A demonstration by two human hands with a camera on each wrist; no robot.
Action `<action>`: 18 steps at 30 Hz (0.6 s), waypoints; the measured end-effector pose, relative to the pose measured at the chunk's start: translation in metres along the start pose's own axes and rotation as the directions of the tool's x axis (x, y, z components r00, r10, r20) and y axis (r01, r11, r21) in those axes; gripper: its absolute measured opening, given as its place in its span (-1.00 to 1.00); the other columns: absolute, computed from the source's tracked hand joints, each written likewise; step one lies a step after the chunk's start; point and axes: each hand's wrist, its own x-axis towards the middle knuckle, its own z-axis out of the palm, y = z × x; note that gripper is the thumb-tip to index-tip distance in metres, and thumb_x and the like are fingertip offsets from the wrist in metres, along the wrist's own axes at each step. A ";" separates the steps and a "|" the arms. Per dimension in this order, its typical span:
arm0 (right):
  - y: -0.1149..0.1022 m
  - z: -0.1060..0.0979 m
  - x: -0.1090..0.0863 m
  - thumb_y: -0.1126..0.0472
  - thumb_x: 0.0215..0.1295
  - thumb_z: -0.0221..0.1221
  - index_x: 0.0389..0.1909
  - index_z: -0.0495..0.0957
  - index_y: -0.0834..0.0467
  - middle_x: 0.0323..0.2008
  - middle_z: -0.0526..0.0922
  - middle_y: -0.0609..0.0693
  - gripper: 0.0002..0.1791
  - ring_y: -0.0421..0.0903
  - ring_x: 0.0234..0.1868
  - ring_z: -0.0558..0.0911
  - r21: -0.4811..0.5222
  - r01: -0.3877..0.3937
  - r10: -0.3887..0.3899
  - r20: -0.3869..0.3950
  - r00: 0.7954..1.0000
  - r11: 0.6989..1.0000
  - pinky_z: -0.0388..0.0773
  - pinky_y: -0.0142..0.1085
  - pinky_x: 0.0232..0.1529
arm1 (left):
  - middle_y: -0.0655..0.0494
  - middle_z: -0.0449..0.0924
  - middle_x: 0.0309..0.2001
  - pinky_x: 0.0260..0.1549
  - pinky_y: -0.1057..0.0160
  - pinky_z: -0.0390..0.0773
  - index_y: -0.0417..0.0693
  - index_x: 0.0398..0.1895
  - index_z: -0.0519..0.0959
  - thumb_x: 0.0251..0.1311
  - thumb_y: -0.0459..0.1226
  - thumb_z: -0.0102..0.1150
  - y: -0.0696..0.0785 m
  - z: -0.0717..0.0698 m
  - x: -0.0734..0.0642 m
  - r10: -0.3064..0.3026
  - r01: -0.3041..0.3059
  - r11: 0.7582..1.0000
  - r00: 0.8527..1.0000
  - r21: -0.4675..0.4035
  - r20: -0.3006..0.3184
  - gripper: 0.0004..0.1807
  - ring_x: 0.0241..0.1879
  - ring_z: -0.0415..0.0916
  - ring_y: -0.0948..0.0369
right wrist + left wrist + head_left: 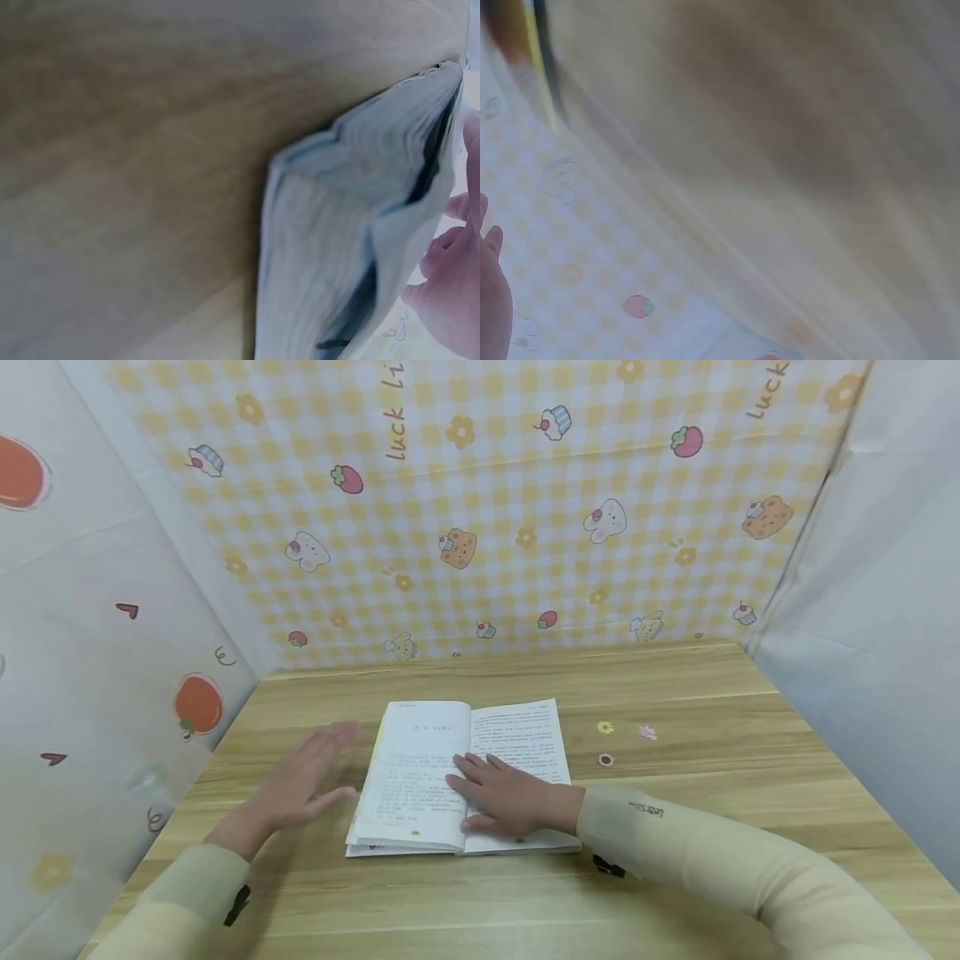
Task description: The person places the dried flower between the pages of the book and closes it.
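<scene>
An open book (423, 735) lies on the wooden table, its printed pages facing up. My right hand (510, 795) rests on the right page near the spine, fingers stretched out and pointing left. The right wrist view shows the book's page edges (322, 225) from the side, with a gap between some leaves, beside the right hand (454, 292). My left hand (303, 781) is to the left of the book and apart from it, fingers straight and thumb spread, holding nothing. Only part of the left hand (491, 300) shows at the left wrist view's edge.
On the table (465, 910), right of the book, are a yellow flower piece (605, 727), a pink flower piece (648, 732) and a dark-centred flower piece (605, 760). A yellow checked cloth (495, 485) hangs behind the table; pale sheets stand at both sides.
</scene>
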 end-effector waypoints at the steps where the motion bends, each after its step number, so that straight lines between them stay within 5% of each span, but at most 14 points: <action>1: 0.000 0.000 0.001 -0.27 0.46 -0.16 0.53 0.00 0.12 0.52 -0.09 0.16 -0.20 0.03 0.51 -0.10 -0.009 0.004 -0.004 -0.003 1.000 1.000 -0.11 -0.04 0.45 | -0.21 0.18 0.40 0.32 -0.08 0.09 -0.25 0.47 0.13 0.30 0.18 0.01 0.001 -0.002 0.003 -0.004 0.004 1.000 1.000 0.000 -0.002 -0.11 0.34 0.15 -0.14; 7: 0.000 0.001 0.007 -0.31 0.44 -0.19 0.51 0.06 0.12 0.51 -0.03 0.17 -0.19 0.05 0.50 -0.06 -0.057 0.015 -0.016 -0.008 1.000 0.998 -0.12 -0.03 0.45 | -0.16 0.24 0.38 0.20 -0.19 0.26 -0.18 0.44 0.22 0.06 0.14 0.30 0.017 0.000 0.025 -0.017 0.015 1.000 0.998 0.019 0.068 -0.04 0.32 0.21 -0.09; 11: 0.000 0.002 0.010 -0.35 0.43 -0.26 0.52 0.05 0.09 0.51 -0.03 0.15 -0.18 0.04 0.50 -0.05 -0.128 0.014 -0.015 -0.002 1.000 0.992 -0.14 -0.02 0.45 | -0.15 0.23 0.38 0.19 -0.19 0.29 -0.19 0.42 0.25 0.02 0.19 0.32 0.027 0.010 0.038 0.013 -0.014 1.000 0.990 0.004 0.143 0.00 0.33 0.20 -0.07; 18: -0.006 0.000 0.012 -0.40 0.41 -0.36 0.53 0.01 0.08 0.51 -0.04 0.14 -0.14 0.05 0.50 -0.05 -0.227 0.004 0.004 0.033 0.999 0.974 -0.14 -0.01 0.45 | -0.15 0.03 0.49 0.35 -0.14 0.05 -0.20 0.49 0.10 0.06 0.35 0.15 0.036 0.032 0.047 -0.014 0.004 1.000 0.941 0.029 0.337 0.11 0.45 -0.02 -0.09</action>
